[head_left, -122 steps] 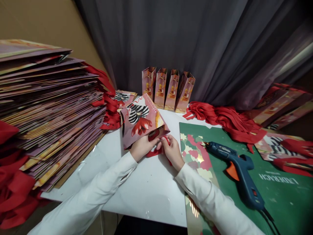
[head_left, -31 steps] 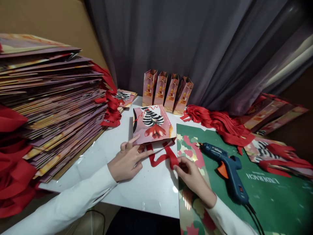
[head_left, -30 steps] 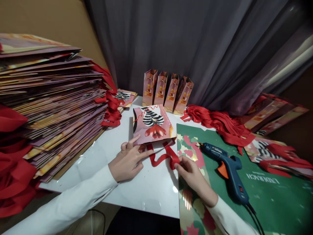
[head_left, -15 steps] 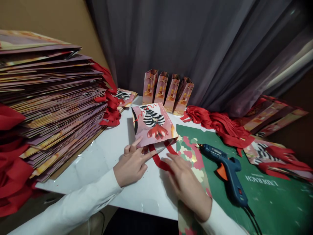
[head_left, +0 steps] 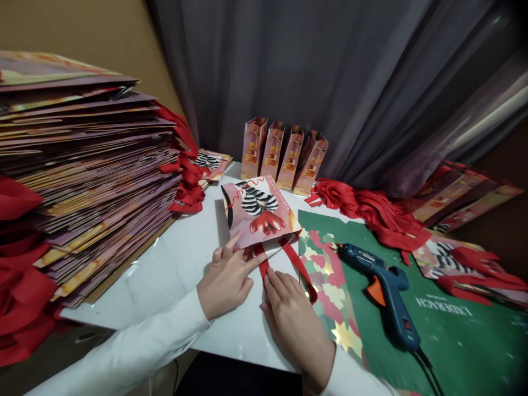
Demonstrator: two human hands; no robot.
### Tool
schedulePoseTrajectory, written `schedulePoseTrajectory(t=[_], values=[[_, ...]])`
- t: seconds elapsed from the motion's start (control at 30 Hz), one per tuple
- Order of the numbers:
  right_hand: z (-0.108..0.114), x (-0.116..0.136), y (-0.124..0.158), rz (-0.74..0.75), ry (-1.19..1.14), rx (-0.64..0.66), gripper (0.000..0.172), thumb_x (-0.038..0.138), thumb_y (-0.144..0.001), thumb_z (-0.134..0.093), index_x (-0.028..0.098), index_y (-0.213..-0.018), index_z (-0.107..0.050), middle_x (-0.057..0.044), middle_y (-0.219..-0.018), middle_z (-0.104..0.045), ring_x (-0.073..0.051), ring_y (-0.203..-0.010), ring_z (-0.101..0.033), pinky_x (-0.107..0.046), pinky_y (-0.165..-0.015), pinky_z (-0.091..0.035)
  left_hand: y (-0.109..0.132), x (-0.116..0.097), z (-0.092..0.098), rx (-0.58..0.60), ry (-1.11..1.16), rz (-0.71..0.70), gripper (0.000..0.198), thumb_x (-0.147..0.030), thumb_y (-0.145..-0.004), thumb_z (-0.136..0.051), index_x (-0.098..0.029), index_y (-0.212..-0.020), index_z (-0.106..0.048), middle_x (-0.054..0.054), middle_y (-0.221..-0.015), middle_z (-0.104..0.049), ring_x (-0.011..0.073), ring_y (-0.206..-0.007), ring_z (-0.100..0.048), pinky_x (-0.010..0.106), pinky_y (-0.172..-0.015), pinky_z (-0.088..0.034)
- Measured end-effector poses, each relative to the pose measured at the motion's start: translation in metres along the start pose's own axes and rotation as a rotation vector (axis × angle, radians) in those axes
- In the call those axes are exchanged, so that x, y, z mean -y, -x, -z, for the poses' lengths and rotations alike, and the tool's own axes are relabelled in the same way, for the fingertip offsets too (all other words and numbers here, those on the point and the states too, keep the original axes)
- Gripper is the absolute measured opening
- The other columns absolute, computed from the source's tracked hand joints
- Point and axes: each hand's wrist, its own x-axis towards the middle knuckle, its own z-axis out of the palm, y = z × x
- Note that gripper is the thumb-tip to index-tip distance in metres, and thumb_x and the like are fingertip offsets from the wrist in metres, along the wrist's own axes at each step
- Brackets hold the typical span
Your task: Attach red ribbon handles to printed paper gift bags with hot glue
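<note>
A pink paper bag (head_left: 272, 212) with a black-and-white striped, red-petalled picture lies on the white table, its mouth edge toward me. My left hand (head_left: 227, 283) rests at that edge with its fingers spread. One fingertip is on the bag's front, another at the opening. A red ribbon (head_left: 293, 256) comes out of the mouth and loops to the right. Over its left strand is my right hand (head_left: 291, 316), fingers together and closed on the ribbon; the thumb is mostly hidden. To the right, a blue hot glue gun (head_left: 381, 286) lies on a green board (head_left: 445, 341).
A tall stack of flat bags (head_left: 103, 187) with red ribbons rises at left. Several upright bags (head_left: 284, 157) stand by the grey curtain (head_left: 289, 66). Behind the glue gun lies a red ribbon pile (head_left: 367, 209). A camouflage-patterned sheet (head_left: 330, 291) with gold stars borders the green board.
My right hand has moved slightly left and toward me, onto the ribbon's left strand. The ribbon loop now swings out to the right. My left hand stays almost in place.
</note>
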Motion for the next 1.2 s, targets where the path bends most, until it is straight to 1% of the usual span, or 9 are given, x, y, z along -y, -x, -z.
schedulePoseTrajectory(t=[0.3,0.47,0.53,0.63,0.73,0.83,0.93,1.1,1.2], values=[[0.003,0.0,0.006,0.012,-0.035,0.057,0.04,0.013,-0.089,-0.052,0.006,-0.129,-0.056,-0.015,-0.131,-0.061,-0.031,-0.115,-0.057,-0.047,-0.101,-0.047,-0.001,-0.003,0.002,0.01,0.028,0.005,0.058,-0.017,-0.08,-0.048,-0.033,-0.136,-0.052,0.012,-0.096,-0.06,0.0392,-0.132,-0.03,0.053,-0.092,-0.035],[0.022,-0.028,-0.005,-0.153,-0.21,0.027,0.037,0.027,-0.093,-0.051,0.012,-0.126,-0.055,-0.014,-0.127,-0.059,-0.027,-0.118,-0.053,-0.043,-0.101,-0.047,0.001,0.0,-0.002,0.003,0.027,-0.011,0.065,-0.016,-0.078,-0.049,-0.036,-0.14,-0.047,0.013,-0.101,-0.058,0.042,-0.134,-0.023,0.054,-0.09,-0.037],[0.023,-0.044,-0.013,-0.196,-0.144,-0.056,0.04,0.022,-0.094,-0.047,0.011,-0.133,-0.05,-0.018,-0.132,-0.052,-0.029,-0.122,-0.049,-0.045,-0.1,-0.047,0.002,0.002,-0.005,-0.011,0.028,-0.035,0.068,-0.013,-0.077,-0.049,-0.037,-0.141,-0.046,0.013,-0.105,-0.056,0.043,-0.136,-0.017,0.056,-0.091,-0.037],[0.018,-0.061,-0.026,-0.106,-0.01,-0.093,0.044,0.011,-0.092,-0.043,0.013,-0.136,-0.048,-0.019,-0.133,-0.049,-0.029,-0.122,-0.046,-0.045,-0.099,-0.044,0.003,0.005,-0.008,-0.029,0.047,-0.079,0.069,-0.012,-0.075,-0.048,-0.036,-0.139,-0.048,0.013,-0.109,-0.053,0.0433,-0.139,-0.011,0.058,-0.093,-0.038],[0.014,-0.07,-0.04,-0.032,0.091,-0.066,0.035,0.01,-0.092,-0.048,0.018,-0.123,-0.06,-0.015,-0.12,-0.057,-0.027,-0.111,-0.049,-0.042,-0.096,-0.042,0.004,0.01,-0.009,-0.045,0.083,-0.141,0.072,-0.01,-0.073,-0.048,-0.035,-0.14,-0.047,0.013,-0.112,-0.051,0.0426,-0.141,-0.008,0.06,-0.096,-0.038],[0.016,-0.073,-0.052,-0.06,0.169,-0.1,0.019,0.019,-0.094,-0.052,0.02,-0.104,-0.068,-0.01,-0.103,-0.061,-0.025,-0.1,-0.051,-0.04,-0.093,-0.039,0.004,0.015,-0.008,-0.063,0.12,-0.244,0.081,-0.009,-0.069,-0.049,-0.033,-0.146,-0.037,0.012,-0.127,-0.045,0.0421,-0.142,-0.006,0.062,-0.102,-0.036],[0.017,-0.074,-0.06,-0.107,0.216,-0.14,0.018,0.027,-0.095,-0.053,0.019,-0.09,-0.068,-0.01,-0.094,-0.061,-0.024,-0.094,-0.05,-0.039,-0.086,-0.039,0.005,0.023,-0.007,-0.065,0.124,-0.34,0.086,-0.01,-0.069,-0.049,-0.03,-0.15,-0.027,0.011,-0.141,-0.038,0.0425,-0.143,-0.008,0.062,-0.104,-0.035],[0.018,-0.071,-0.064,-0.148,0.219,-0.145,0.016,0.029,-0.092,-0.058,0.018,-0.086,-0.068,-0.011,-0.099,-0.063,-0.026,-0.1,-0.05,-0.039,-0.086,-0.037,0.008,0.038,-0.006,-0.121,0.155,-0.455,0.081,-0.008,-0.075,-0.044,-0.024,-0.152,-0.023,0.012,-0.13,-0.05,0.0373,-0.144,-0.015,0.052,-0.105,-0.036],[0.019,-0.07,-0.064,-0.135,0.222,-0.133,0.013,0.027,-0.091,-0.06,0.018,-0.085,-0.069,-0.011,-0.107,-0.063,-0.028,-0.108,-0.049,-0.041,-0.089,-0.036,0.009,0.04,-0.006,-0.164,0.101,-0.441,0.073,-0.01,-0.075,-0.044,-0.026,-0.146,-0.037,0.011,-0.136,-0.05,0.0372,-0.144,-0.018,0.054,-0.104,-0.031]])
